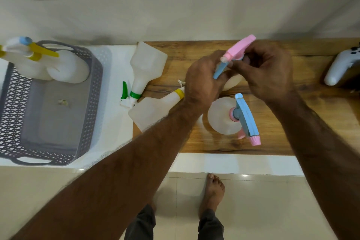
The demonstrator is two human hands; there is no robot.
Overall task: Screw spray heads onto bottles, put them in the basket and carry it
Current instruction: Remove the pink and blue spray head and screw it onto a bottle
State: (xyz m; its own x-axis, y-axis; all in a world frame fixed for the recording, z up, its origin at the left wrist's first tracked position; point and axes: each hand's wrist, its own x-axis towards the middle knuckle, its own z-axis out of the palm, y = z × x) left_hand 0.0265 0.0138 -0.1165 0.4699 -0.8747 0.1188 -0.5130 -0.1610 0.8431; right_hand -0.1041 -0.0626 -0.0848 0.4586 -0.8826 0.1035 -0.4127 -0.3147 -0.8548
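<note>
Over the wooden board [272, 142] both hands work on one white bottle [232, 82]. My left hand [202, 80] grips its body. My right hand [268, 70] is closed around the pink spray head [238, 48], whose blue trigger points down-left. A second bottle with a blue and pink spray head [245, 117] stands upright just in front. Two more bottles lie on their sides, one with a green collar [145, 66] and one with a yellow collar [155, 109]. The grey perforated basket [11, 107] at the left holds two capped bottles [64, 66] in its far end.
A loose green trigger piece [124, 91] lies on the white counter beside the green-collared bottle. A white device [340, 66] rests at the board's far right. A wall runs behind the counter. My bare foot [213, 193] stands on the tiled floor below.
</note>
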